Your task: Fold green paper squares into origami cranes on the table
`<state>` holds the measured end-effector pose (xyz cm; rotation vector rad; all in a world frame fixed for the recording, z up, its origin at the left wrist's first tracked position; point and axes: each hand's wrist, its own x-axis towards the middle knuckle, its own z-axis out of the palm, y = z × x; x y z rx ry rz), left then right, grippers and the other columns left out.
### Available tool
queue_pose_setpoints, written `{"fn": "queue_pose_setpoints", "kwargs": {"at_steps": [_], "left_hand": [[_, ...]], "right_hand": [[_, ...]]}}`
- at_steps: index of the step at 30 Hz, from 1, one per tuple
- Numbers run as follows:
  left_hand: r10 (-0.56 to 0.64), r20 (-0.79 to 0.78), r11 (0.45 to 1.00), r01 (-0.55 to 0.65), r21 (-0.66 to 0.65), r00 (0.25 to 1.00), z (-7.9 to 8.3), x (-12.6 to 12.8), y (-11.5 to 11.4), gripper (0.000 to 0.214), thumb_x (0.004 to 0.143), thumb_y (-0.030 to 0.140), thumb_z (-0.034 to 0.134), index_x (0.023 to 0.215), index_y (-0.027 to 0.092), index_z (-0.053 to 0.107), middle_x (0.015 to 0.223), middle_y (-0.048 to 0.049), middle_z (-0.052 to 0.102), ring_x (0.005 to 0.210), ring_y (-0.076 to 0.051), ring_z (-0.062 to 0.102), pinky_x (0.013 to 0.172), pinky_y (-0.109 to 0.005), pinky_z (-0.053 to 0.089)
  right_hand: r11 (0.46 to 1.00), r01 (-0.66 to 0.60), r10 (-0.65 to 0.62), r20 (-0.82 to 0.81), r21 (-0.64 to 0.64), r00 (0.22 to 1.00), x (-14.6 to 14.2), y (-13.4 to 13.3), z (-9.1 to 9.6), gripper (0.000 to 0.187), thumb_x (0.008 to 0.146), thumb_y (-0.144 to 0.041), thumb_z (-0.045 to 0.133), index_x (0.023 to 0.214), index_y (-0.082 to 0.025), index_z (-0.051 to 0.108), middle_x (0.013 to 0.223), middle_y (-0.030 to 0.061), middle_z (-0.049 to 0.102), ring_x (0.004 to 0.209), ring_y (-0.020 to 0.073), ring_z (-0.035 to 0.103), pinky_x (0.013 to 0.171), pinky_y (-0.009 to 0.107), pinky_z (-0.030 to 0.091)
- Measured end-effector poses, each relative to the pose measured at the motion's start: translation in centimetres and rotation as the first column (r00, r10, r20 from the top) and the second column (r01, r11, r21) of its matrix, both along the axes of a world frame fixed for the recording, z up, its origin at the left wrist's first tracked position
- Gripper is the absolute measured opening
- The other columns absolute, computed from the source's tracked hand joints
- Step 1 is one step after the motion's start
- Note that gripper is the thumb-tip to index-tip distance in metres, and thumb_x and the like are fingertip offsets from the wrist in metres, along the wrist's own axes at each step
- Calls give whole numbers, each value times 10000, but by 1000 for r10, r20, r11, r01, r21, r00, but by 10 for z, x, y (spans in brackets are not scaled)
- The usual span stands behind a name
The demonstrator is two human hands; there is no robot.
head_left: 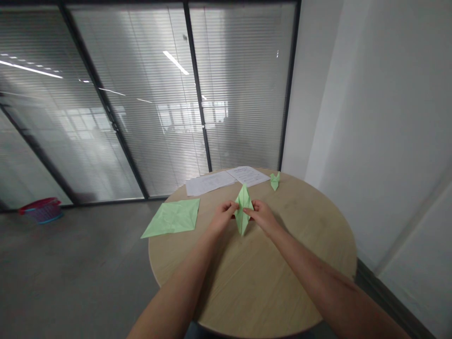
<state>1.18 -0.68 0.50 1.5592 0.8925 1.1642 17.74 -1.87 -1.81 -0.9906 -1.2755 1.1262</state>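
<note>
A light green sheet of paper, folded into a narrow diamond, is held up over the table; this folded paper (pixel 243 217) has a crease running down its middle. My left hand (pixel 225 213) pinches its left edge. On the opposite edge, my right hand (pixel 260 214) is closed, its thumb lying across the front face. The fingers behind the paper are partly hidden. To the left, a creased green paper sheet (pixel 173 217) lies unfolded and hangs over the table's edge. A small folded green paper figure (pixel 275 181) rests at the back right.
White printed sheets (pixel 212 182) lie at the back of the round wooden table (pixel 254 292). Beyond it stands a glass partition (pixel 243 94) with blinds. A white wall (pixel 388 141) is close on the right. A red and blue basket (pixel 41 210) sits on the floor at left.
</note>
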Motion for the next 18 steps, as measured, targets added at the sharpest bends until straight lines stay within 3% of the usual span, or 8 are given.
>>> {"fn": "queue_pose_setpoints", "kwargs": {"at_steps": [4, 11, 18], "left_hand": [[-23, -15, 997, 24, 79, 1000, 1, -1, 1, 256, 707, 378, 724, 764, 160, 602, 711, 11, 565, 645, -123, 523, 609, -235, 431], [167, -8, 968, -163, 194, 986, 1, -1, 3, 283, 642, 282, 732, 693, 201, 466, 617, 68, 457, 553, -94, 442, 529, -210, 355], [283, -106, 919, -238, 314, 953, 1, -4, 5, 193, 692, 251, 657, 655, 200, 476, 605, 58, 467, 563, -108, 457, 541, -219, 360]], "right_hand": [[1000, -3, 2, -69, -13, 998, 0, 0, 1, 336, 664, -405, 737, 855, -192, 563, 820, 40, 691, 713, 192, 655, 655, 302, 526], [996, -85, 85, -87, -1, 993, -3, -1, -1, 358, 684, -454, 742, 846, -182, 576, 863, 46, 689, 770, 193, 659, 679, 298, 527], [993, -117, 113, -166, -15, 980, -2, -1, -1, 400, 656, -492, 763, 831, -168, 607, 774, 28, 663, 687, 162, 628, 661, 295, 524]]}}
